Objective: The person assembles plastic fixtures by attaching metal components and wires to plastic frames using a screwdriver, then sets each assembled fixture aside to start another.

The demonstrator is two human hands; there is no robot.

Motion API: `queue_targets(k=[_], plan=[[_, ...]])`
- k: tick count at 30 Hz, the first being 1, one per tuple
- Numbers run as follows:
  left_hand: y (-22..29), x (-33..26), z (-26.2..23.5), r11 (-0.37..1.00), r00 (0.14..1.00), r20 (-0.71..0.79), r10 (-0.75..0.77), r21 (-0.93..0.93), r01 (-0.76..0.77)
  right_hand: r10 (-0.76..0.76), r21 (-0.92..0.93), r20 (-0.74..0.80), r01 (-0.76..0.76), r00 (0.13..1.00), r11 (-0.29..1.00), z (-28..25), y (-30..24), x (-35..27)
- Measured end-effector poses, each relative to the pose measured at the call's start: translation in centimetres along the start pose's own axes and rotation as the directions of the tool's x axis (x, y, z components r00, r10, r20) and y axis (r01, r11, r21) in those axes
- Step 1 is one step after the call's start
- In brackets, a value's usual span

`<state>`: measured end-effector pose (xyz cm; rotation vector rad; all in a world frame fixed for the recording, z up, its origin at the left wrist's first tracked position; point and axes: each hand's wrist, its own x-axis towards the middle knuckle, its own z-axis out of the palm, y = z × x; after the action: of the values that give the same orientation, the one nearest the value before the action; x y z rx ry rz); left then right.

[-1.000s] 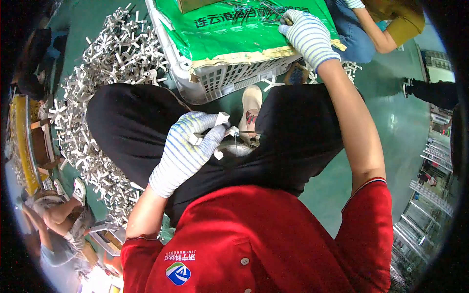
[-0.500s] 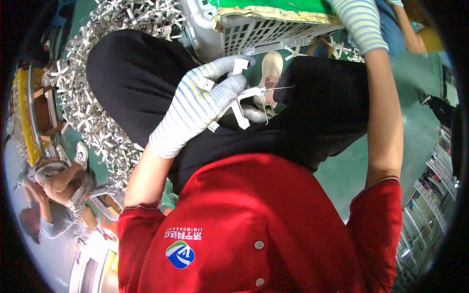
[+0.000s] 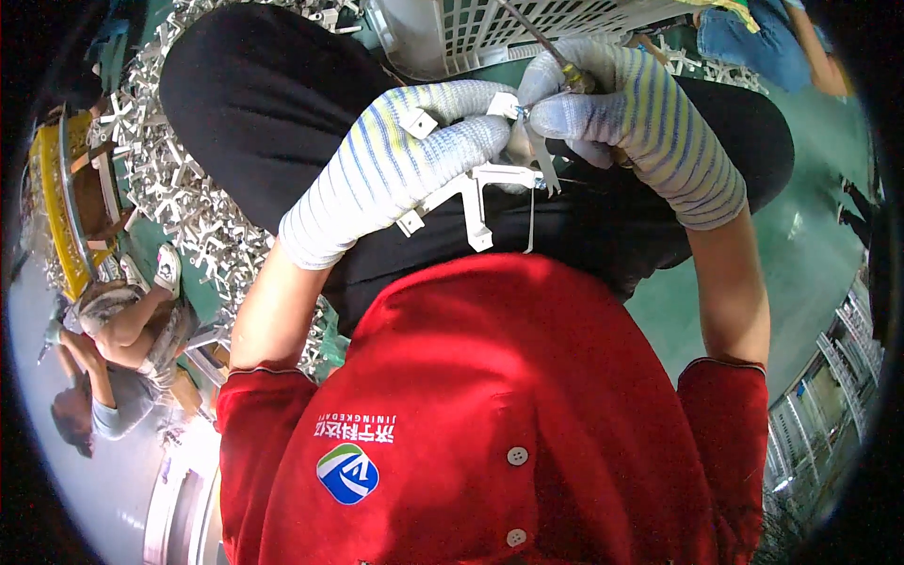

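My left hand, in a striped knit glove, is closed around a white star-shaped bracket with several arms ending in small square tabs. Thin bent strips hang from one arm's end. My right hand, gloved alike, meets the left fingertips at the end of another bracket arm. Across the right fingers lies a thin dark-shafted tool, its shaft pointing up and away; its kind is unclear. Below the right fingertips dangles a narrow pale strip. The right fingers hide most of the tool's handle.
Many similar white brackets lie heaped on the floor at left. A white slatted crate stands ahead of my knees. Another person sits at far left, beside a yellow-edged bin. Part of someone else shows at upper right.
My right hand has come down from above the crate to the bracket, now with the thin tool in it. The left hand still holds the bracket. The view has shifted, showing less of the crate.
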<state>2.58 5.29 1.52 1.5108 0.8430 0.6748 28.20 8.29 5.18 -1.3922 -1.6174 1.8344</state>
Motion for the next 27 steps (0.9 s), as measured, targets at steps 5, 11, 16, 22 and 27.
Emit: queue_targets(k=[5,11,16,22,27], plan=[[1.2,-0.7,0.6,0.963,0.968,-0.033,-0.248,-0.117,0.243,0.006,0.081,0.045,-0.009,0.999,0.997,0.9,-0.2,-0.2],[2.0,-1.4,0.5,0.979,0.981,-0.034,-0.188,-0.082,0.185,0.089,0.05,0.054,-0.092,0.995,0.995,1.2,-0.6,-0.5],[1.3,-1.7,0.5,0.978,0.978,-0.037,-0.204,-0.044,0.202,-0.012,0.026,-0.018,0.012,1.0,1.0,2.1,0.3,-0.7],[1.2,-2.0,0.1,0.962,0.966,0.007,-0.26,-0.082,0.259,-0.02,-0.011,0.07,0.02,0.997,1.0,2.1,0.2,-0.8],[0.6,-2.1,0.0,0.988,0.988,0.038,-0.15,-0.027,0.151,-0.018,-0.007,0.04,0.019,0.999,1.0,2.5,0.6,-0.9]])
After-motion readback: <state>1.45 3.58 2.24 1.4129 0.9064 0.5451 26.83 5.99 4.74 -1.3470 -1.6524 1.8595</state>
